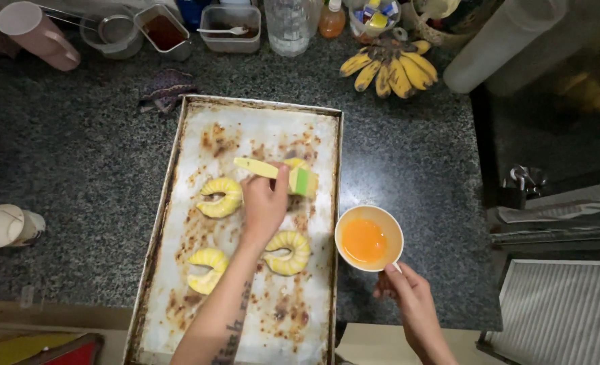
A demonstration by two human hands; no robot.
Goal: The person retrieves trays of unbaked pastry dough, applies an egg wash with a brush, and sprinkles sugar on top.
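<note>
My left hand (263, 203) reaches over a stained, paper-lined baking tray (171, 169) and grips a pastry brush (259, 167) with a yellow handle and green bristles. The bristles rest on a crescent-shaped dough piece (293, 164) near the tray's right side. Other yellow, glazed crescents lie at the left (220, 196), lower left (209, 269) and just below my wrist (288, 251). Beside the tray's right edge, my right hand (411, 297) holds a white cup (369, 211) of orange beaten egg by its handle.
On the dark granite counter, a bunch of bananas (388, 67) lies at the back right beside a white roll (503, 40). Containers and a plastic bottle (288, 23) line the back edge. A pink cup (36, 34), a cloth (165, 88) and a white cup (3, 226) are at the left.
</note>
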